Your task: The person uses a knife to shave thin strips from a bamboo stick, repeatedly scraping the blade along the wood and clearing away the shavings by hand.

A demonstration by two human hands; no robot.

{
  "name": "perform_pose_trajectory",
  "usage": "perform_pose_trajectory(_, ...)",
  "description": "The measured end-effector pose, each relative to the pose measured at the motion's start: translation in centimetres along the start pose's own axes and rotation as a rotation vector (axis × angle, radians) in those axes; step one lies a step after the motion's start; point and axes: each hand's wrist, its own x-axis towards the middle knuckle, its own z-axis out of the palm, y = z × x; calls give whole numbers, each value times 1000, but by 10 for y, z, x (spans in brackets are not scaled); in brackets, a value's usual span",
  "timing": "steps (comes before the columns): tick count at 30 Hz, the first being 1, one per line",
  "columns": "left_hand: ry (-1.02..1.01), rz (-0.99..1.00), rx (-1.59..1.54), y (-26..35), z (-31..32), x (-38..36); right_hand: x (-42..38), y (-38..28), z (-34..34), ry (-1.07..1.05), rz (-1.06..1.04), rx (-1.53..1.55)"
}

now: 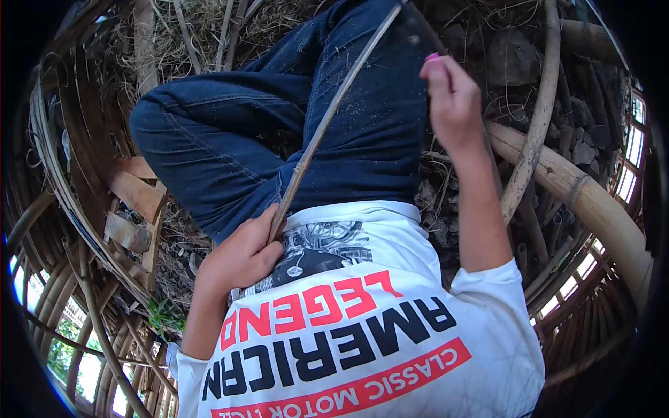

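Observation:
My left hand (244, 254) is closed around the lower end of a long, thin bamboo strip (327, 125), near the waist of the white shirt. The strip slants up and right across the dark jeans to the top edge. My right hand (453, 97) is closed at the upper right, beside the thigh. A small pink piece (432, 56) shows at its fingertips. A dark, blurred, thin shape runs from there towards the strip's far end; what it is cannot be made out.
Thick bamboo poles (585, 188) lie at the right over stony ground. Curved bamboo strips (52, 174) and split pieces (136, 188) are on the left. Dry grass (164, 42) lies at the top, and slatted bamboo (77, 320) stands at the lower left.

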Motion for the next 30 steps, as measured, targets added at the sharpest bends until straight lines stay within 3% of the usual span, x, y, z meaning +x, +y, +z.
perform_pose_trajectory(3,-9,8,4,-2,-2,1,-18,-10,11,-69,-13,117)
perform_pose_trajectory(9,-37,-4,-56,2,-4,-1,-34,-16,22,-206,82,-9)
perform_pose_trajectory(15,-54,-15,-27,4,-4,-2,-31,-15,25,-264,43,-149)
perform_pose_trajectory(18,-45,-23,-8,4,-2,-2,-32,-12,28,-183,-55,-327)
perform_pose_trajectory(30,-14,-13,57,8,2,2,-25,-7,32,-174,-181,-528)
